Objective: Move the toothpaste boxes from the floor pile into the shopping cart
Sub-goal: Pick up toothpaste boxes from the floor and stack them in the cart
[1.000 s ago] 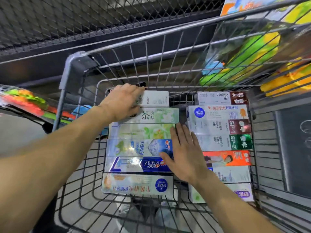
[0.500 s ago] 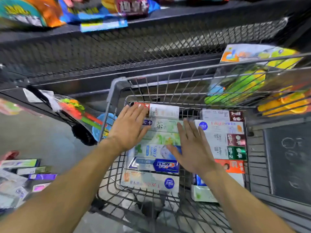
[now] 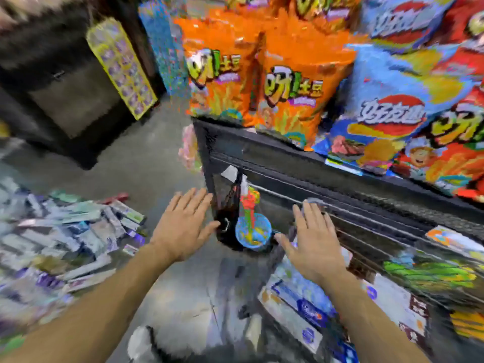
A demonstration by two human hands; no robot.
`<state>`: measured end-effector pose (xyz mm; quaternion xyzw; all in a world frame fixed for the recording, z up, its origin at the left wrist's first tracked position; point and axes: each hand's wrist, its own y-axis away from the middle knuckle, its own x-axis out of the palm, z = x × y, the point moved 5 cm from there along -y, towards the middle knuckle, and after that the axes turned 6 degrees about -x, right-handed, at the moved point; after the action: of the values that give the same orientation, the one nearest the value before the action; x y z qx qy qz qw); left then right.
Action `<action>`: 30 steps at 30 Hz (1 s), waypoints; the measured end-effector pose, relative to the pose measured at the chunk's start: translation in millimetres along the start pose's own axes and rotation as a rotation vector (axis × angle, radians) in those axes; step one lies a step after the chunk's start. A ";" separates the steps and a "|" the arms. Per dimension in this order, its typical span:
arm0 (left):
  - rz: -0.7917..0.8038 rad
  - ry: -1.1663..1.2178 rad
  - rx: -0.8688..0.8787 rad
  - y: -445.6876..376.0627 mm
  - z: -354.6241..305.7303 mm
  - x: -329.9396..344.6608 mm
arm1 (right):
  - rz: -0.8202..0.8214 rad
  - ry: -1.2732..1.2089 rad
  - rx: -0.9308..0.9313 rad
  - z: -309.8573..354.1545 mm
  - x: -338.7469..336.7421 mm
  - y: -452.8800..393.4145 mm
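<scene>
While frame blurs, left hand and right hand spread flat, empty.

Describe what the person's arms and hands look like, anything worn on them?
Both forearms are bare as far as the view shows, with no sleeves visible. The left hand and right hand wear no gloves; no watch or rings show, though the picture is blurred.

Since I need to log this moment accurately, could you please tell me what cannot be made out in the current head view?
- Floor pile: motion blur smears the boxes; number and brands unreadable.
- Boxes in the cart: blurred, partly behind the right hand and forearm, cut off by the bottom edge.
- Shopping cart: its wires dissolve in the blur; outline unclear.
- Left hand: open and holding nothing, but its height above the floor cannot be judged.
</scene>
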<state>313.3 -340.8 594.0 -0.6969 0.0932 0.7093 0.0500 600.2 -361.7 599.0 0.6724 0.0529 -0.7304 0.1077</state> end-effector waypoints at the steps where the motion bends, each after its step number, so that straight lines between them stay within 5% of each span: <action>1: -0.001 0.011 -0.056 11.8 35.5 1.0 | 0.003 0.014 -0.046 28.3 0.7 -12.3; 9: 0.082 0.096 -0.454 145.7 304.4 56.7 | 0.090 0.051 -0.344 294.6 52.9 -107.7; 14: 0.177 0.124 -0.581 216.8 418.8 120.7 | 0.169 0.035 -0.426 428.8 121.5 -152.6; 21: 0.281 0.159 -0.661 230.3 484.7 236.2 | 0.252 0.043 -0.533 530.2 243.6 -196.5; 30: 0.340 0.218 -0.699 190.1 490.5 448.6 | 0.378 0.065 -0.655 542.7 471.8 -234.4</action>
<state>-215.9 -454.2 163.7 -0.7176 -0.0351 0.6185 -0.3181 -14.4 -295.3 163.4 0.6230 0.1621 -0.6204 0.4480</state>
